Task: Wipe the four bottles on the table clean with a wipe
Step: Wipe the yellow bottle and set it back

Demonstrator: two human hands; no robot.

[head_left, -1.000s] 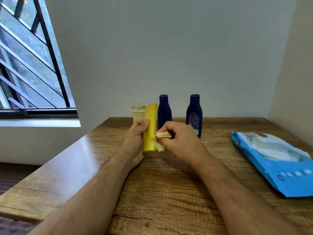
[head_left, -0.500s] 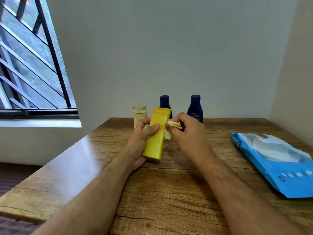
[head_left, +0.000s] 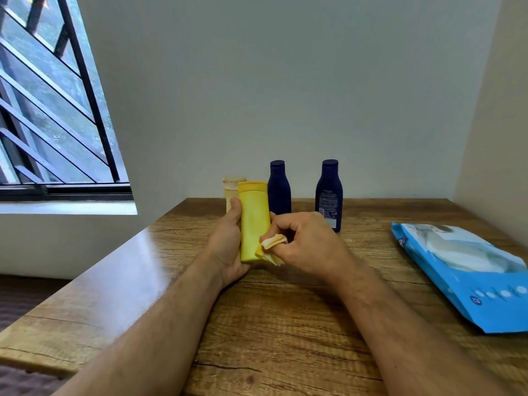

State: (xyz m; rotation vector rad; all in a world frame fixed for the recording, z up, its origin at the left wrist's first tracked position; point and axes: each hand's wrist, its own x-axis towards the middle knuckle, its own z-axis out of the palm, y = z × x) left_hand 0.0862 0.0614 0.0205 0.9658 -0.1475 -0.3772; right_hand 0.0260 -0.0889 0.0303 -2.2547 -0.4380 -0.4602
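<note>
- We see the left hand (head_left: 228, 247) wrapped around the yellow bottle (head_left: 254, 221), thumb up along its left edge, holding it upright above the wooden table (head_left: 271, 324) with its cap end on top.
- The right hand (head_left: 305, 244) has its fingers curled in, pinching a crumpled wipe (head_left: 273, 247) between thumb and fingertips; the wipe touches the lower right side of the yellow bottle.
- Just behind the yellow bottle and a little to its left stands a pale cream bottle (head_left: 232, 190), mostly hidden by it, so we cannot tell whether the two touch.
- Behind the yellow bottle on its right stands a dark blue bottle (head_left: 279, 187), upright near the wall.
- A second dark blue bottle (head_left: 329, 192) stands further right of the yellow bottle, well apart from the first, with a printed label facing us; the right hand covers part of its base.
- Far to the right of the yellow bottle a blue wipes packet (head_left: 468, 275) lies flat on the table by its right edge; its print is too blurred to read.
- To the left of the yellow bottle, beyond the table edge, we see a barred window (head_left: 51, 110).
</note>
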